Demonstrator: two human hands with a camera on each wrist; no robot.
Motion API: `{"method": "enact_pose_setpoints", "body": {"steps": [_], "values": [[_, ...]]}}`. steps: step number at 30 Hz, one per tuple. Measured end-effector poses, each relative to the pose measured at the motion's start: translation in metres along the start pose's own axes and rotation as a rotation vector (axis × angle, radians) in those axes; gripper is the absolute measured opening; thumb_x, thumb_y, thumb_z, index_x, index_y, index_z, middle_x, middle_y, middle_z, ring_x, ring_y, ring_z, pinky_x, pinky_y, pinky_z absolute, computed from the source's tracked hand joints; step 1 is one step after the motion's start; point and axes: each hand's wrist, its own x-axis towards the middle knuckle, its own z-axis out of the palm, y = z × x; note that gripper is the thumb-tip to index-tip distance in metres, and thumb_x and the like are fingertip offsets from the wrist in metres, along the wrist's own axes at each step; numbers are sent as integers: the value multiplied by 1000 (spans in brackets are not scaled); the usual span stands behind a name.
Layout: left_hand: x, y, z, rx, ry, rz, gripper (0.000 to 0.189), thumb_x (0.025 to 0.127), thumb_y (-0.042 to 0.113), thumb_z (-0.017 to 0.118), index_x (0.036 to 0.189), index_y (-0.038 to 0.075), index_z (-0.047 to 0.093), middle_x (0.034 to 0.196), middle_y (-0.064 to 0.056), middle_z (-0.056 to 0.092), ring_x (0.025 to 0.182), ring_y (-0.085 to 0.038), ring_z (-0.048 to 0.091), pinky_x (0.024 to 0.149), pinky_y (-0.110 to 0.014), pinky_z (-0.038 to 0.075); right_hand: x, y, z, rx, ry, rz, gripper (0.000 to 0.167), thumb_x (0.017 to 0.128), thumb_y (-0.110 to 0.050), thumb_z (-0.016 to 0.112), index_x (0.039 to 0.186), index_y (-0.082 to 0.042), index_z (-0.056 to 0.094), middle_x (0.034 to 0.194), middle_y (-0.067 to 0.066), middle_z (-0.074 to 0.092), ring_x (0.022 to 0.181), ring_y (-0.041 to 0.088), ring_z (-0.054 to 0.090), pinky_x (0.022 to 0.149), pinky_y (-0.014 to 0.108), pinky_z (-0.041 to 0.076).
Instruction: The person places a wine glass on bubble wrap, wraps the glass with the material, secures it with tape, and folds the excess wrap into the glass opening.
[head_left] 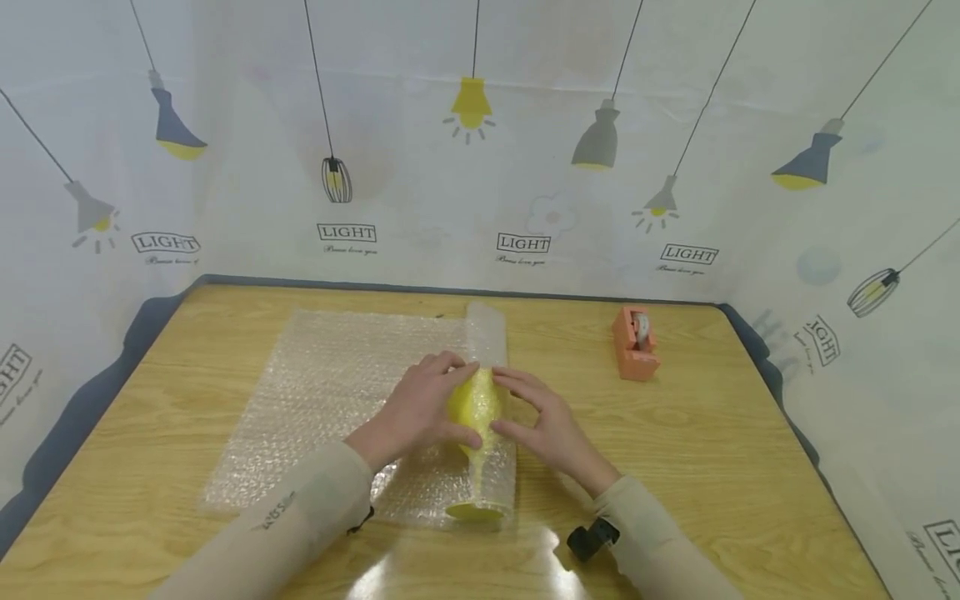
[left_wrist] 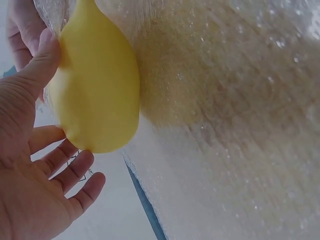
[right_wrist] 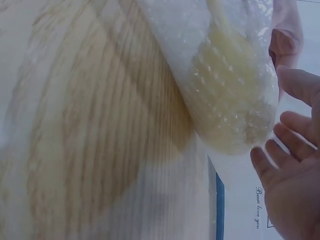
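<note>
A yellow wine glass (left_wrist: 100, 80) lies on its side on a sheet of bubble wrap (head_left: 322, 400), its round foot toward me. A layer of the wrap is folded over the glass; in the right wrist view this layer (right_wrist: 230, 95) veils the yellow bowl. On the left side of the bowl rests my left hand (head_left: 420, 404), thumb toward the stem and fingertips at the mouth end. From the right, my right hand (head_left: 551, 425) touches the wrapped bowl with spread fingertips. Neither hand's fingers close round the glass.
An orange tape dispenser (head_left: 636, 346) holding a roll of tape stands at the back right of the wooden table (head_left: 720, 433). Most of the bubble wrap spreads flat to the left. A white curtain (head_left: 420, 167) printed with lamps surrounds the table's back and sides.
</note>
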Motion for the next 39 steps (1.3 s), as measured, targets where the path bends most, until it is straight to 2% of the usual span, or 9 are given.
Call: {"method": "enact_pose_setpoints", "body": {"steps": [5,14,19,25,31,39], "values": [[1,2,-2,-2,-7,-6,110,67,56,91,154,7,46,147,-11,53,136,-31,48,117,-52,39,0,0,-7,5,20,22,59,89,-7,80,143,3,56,150,22,52,137,42,50,105,56,51],[-1,-1,-4,-14,-6,-13,110,66,54,92,154,8,47,146,-12,54,133,-31,50,115,-49,42,-2,1,-5,31,-36,72,67,90,-12,81,148,1,51,154,24,46,137,44,49,103,56,53],[-3,-4,-3,-32,-7,-28,111,65,54,92,155,7,46,146,-13,53,132,-32,52,114,-47,45,-3,-1,-2,69,-67,152,70,93,-15,79,151,3,45,153,27,46,130,47,55,103,57,52],[-7,-9,0,-79,-3,-49,111,67,52,92,156,7,44,144,-11,53,120,-27,60,108,-44,51,-3,-3,2,138,-118,262,75,97,-17,74,156,6,34,154,31,42,125,47,61,101,50,55],[-10,-12,3,-110,34,-45,110,67,52,92,154,4,45,138,-11,55,112,-26,61,102,-44,54,-1,-3,4,154,-130,266,73,99,-16,71,157,6,33,154,32,42,124,47,61,100,45,56],[-10,-5,7,-145,76,-63,111,65,50,95,154,4,46,130,-9,57,110,-24,60,99,-40,54,0,-3,2,135,-128,276,69,99,-12,69,156,8,34,156,32,41,125,47,61,101,48,56]]}}
